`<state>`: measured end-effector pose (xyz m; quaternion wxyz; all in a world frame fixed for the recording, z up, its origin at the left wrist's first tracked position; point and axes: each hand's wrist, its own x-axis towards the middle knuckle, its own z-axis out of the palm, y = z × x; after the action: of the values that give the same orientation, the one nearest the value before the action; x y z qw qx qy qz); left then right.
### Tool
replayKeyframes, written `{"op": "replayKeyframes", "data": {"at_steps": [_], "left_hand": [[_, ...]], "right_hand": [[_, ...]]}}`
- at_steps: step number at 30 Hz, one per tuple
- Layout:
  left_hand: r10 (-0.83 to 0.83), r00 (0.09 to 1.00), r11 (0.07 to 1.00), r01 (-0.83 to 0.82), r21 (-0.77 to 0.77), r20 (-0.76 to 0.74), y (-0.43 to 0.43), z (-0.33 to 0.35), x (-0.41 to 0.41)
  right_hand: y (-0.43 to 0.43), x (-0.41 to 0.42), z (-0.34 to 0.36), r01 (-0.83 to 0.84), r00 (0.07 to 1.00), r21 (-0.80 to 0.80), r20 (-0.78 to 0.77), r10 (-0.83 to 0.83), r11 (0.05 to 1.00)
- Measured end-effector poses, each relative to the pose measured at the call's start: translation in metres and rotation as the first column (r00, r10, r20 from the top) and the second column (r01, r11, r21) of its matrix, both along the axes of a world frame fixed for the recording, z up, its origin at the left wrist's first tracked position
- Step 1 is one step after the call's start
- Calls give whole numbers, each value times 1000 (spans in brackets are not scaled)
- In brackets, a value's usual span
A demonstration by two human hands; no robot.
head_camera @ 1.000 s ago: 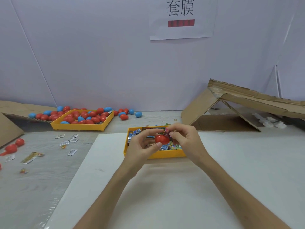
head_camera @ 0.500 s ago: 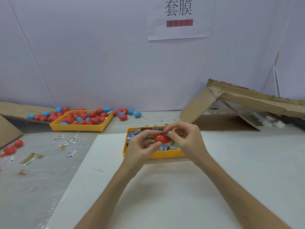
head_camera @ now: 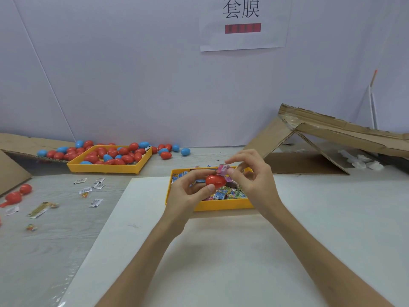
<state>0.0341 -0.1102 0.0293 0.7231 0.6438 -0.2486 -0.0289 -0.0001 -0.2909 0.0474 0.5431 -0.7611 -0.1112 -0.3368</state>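
Note:
My left hand [head_camera: 188, 191] holds a red plastic egg [head_camera: 215, 181] between thumb and fingers, just above the near yellow tray [head_camera: 223, 206]. My right hand [head_camera: 252, 180] pinches a small pink printed film sleeve [head_camera: 224, 169] against the top of the egg. The tray under both hands is filled with several colourful film sleeves [head_camera: 228, 193]. It sits at the far edge of a white board [head_camera: 221, 251].
A second yellow tray [head_camera: 106, 168] at the back left holds several red and blue eggs, with more loose around it [head_camera: 174, 150]. Small packets [head_camera: 93, 185] and two red eggs [head_camera: 18, 193] lie on the left table. Folded cardboard [head_camera: 309, 140] stands at the right.
My right hand has lifted slightly and the pink sleeve now shows at the egg's top. My left hand keeps the egg in about the same place.

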Motion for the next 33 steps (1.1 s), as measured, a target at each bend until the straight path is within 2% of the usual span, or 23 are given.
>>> {"op": "replayKeyframes", "data": {"at_steps": [5,8,12,14,19,24,27,31,33], "left_hand": [[-1,1000,1000,1,-13,-9,0,1,0],[9,1000,1000,-9,-9,-17,0,2,-1],[23,1000,1000,-23,-5,6,0,4,-3],[30,999,1000,-30,-9,16,0,4,-4],[63,998,998,-63,-7,25,-1,7,-6],[86,996,996,-86,-6,35,0,8,-7],[108,993,994,-107,-7,47,-1,9,-7],[113,992,994,-112,-15,56,0,9,-8],[113,992,994,-113,-10,59,0,9,-8]], "right_hand": [[-1,4,0,-3,997,-73,-83,-3,997],[-2,5,2,-70,982,0,-179,69,998],[-3,5,7,-202,918,191,-305,254,961],[-2,4,8,-235,896,264,-315,314,935],[-3,5,8,-193,924,226,-286,255,955],[-4,5,8,-222,910,287,-283,304,932],[-3,4,7,-203,917,229,-295,266,952],[0,2,4,-168,952,37,-253,172,985],[1,2,2,-158,963,22,-220,159,987]]}}
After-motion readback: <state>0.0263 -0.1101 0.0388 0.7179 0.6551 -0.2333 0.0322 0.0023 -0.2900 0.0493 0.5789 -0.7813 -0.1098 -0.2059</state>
